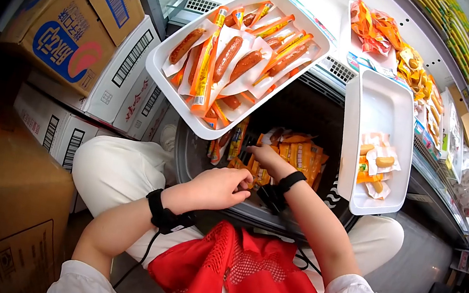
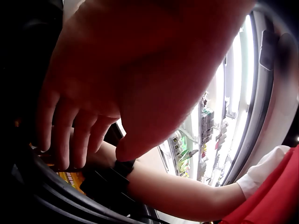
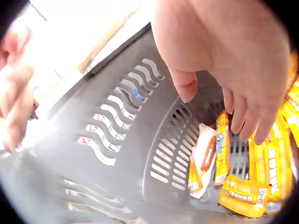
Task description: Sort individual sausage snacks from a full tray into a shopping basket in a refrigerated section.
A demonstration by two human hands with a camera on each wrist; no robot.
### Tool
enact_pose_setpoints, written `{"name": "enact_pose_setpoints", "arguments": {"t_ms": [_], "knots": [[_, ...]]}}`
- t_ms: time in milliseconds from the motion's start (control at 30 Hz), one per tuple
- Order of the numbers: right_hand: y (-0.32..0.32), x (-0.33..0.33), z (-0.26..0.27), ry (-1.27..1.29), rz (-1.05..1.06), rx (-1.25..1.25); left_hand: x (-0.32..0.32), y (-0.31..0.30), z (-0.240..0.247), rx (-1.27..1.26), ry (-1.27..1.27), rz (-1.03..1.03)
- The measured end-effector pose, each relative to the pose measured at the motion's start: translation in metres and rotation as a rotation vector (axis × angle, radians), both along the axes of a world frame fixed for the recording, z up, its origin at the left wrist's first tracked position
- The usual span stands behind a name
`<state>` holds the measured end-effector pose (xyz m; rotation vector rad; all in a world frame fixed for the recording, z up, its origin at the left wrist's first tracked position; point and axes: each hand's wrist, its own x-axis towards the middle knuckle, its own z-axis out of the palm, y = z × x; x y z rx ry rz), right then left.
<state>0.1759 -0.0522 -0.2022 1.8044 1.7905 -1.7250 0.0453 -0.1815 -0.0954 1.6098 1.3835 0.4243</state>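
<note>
My right hand point(image 1: 266, 159) reaches down into a dark grey plastic basket point(image 3: 145, 121), fingers pointing down and holding nothing. Its fingertips are close over yellow-orange snack packets point(image 1: 304, 158) lying in the basket. In the right wrist view, a sausage in a white-backed wrapper point(image 3: 208, 156) and an upright yellow packet point(image 3: 223, 149) stand by the slotted wall, beside a flat packet point(image 3: 244, 196). My left hand point(image 1: 218, 187) hovers over the basket's near left side, fingers loosely bent with nothing in them. In the left wrist view its fingers hang down in front of the right forearm.
A white tray point(image 1: 203, 129) heaped with wrapped sausages sits across the basket's far left rim. A second white tray point(image 1: 381, 103) with a few wrapped sausages stands at the right. Cardboard boxes point(image 1: 73, 14) are stacked left; behind is a display case with bagged snacks point(image 1: 375, 27).
</note>
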Motion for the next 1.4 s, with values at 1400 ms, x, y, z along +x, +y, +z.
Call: {"name": "enact_pose_setpoints", "arguments": {"t_ms": [1400], "knots": [[-0.03,0.092,0.118,0.602,0.023,-0.141,-0.046,0.085,0.065,0.379,-0.527,0.602]]}}
